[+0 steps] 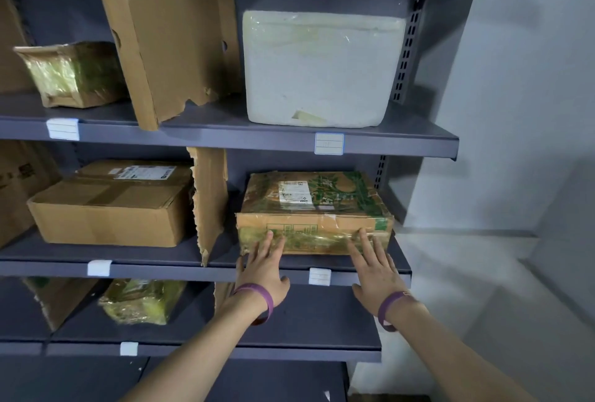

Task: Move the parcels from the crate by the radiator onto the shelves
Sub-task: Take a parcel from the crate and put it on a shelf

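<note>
1. Shelf (180,274): middle tier. Parcel (314,205) sits on it at centre-right of frame, just right of the cardboard divider (211,199).
2. Risk: an uneven two-hand push could skew the parcel into the divider. The glossy wrap may let fingertips slip.
3. Parcel: lies flat, label up, long axis left-right along the shelf, front face toward camera.
4. Left hand (262,268), right hand (376,269): fingers straight and spread, tips on the front face, gripping nothing.

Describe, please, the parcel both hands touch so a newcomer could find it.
On the grey shelving, find the middle shelf, right of the torn cardboard divider. The parcel lies flat there, left hand and right hand touching its front. Unlike the plain brown box beside it, it carries green print under glossy tape.
</note>
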`<state>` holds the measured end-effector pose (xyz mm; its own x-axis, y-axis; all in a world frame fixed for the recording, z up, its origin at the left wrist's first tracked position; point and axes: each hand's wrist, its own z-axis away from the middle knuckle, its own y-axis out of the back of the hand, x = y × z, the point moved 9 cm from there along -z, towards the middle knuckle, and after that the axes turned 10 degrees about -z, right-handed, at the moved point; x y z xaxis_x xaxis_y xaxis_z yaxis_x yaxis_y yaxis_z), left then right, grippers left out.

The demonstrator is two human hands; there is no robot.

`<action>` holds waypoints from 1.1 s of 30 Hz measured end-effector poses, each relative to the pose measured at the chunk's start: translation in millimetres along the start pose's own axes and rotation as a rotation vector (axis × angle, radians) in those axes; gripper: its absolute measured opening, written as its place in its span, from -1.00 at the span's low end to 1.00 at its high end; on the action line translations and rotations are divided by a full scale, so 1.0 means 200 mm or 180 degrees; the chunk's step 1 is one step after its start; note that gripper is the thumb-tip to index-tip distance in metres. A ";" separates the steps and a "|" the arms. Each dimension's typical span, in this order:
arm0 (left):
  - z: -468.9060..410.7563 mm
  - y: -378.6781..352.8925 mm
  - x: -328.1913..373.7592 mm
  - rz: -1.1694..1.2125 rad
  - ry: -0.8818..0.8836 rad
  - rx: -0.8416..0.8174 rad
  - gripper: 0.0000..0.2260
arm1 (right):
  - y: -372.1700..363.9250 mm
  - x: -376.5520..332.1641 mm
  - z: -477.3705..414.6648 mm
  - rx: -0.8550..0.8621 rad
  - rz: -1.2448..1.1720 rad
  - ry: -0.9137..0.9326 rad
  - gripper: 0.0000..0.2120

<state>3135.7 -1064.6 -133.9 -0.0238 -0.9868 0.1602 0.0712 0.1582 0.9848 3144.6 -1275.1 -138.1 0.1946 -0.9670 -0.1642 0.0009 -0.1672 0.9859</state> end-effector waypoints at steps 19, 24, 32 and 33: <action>0.18 0.48 0.13 -0.0319 -0.0315 0.1088 -0.33 | 0.41 -0.25 0.09 0.0757 -0.0318 0.0636 -0.24; 0.29 0.87 0.18 -0.0380 -0.0436 0.1857 -0.35 | 0.81 -0.37 0.19 0.1269 -0.0333 0.0940 -0.31; 0.28 1.21 0.23 -0.0658 -0.0529 0.2146 -0.34 | 1.19 -0.45 0.17 0.1584 -0.0254 0.1000 -0.31; 0.26 1.22 0.23 -0.0697 -0.0521 0.2095 -0.34 | 1.20 -0.44 0.15 0.1528 -0.0222 0.0949 -0.31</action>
<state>3100.6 -1069.2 117.6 -0.1219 -0.9886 -0.0888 -0.5680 -0.0039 0.8230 3099.0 -1235.2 111.8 0.4786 -0.8662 -0.1438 -0.4087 -0.3647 0.8366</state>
